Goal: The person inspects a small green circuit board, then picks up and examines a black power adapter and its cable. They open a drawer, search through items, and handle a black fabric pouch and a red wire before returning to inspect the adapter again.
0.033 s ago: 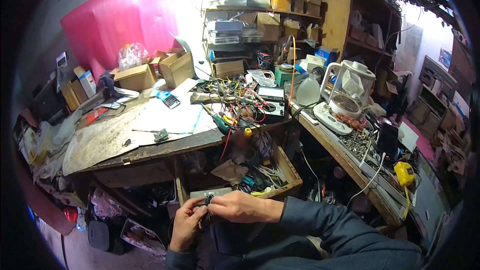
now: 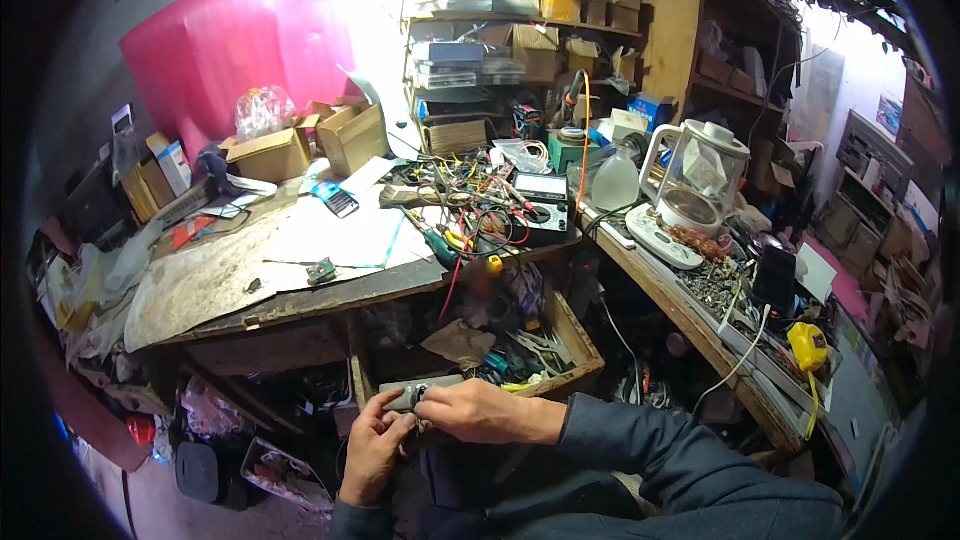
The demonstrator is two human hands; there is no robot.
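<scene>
Low in the middle, by the open drawer, my two hands meet at a flat grey case [image 2: 424, 386] with rounded ends. My left hand [image 2: 375, 448] is closed at its near left end, thumb and fingers bent around it. My right hand [image 2: 478, 410] comes in from the right, its fingertips pinched together on a small dark piece at the case. The fingers cover most of that piece, so its kind cannot be made out. My knees are below in dark trousers.
Ahead is the workbench [image 2: 200, 285] with a green circuit board [image 2: 321, 271], tangled wires, a screwdriver [image 2: 440, 246] and an analog multimeter [image 2: 541, 208]. The wooden drawer [image 2: 575, 340] holds tools. At right, a glass kettle [image 2: 712, 175] and yellow tape measure [image 2: 808, 348] lie on a side bench.
Between my fingers, the dark cord-like piece that stood up before the grey case is now mostly hidden. My right fingertips have shifted slightly, and more of the case shows.
</scene>
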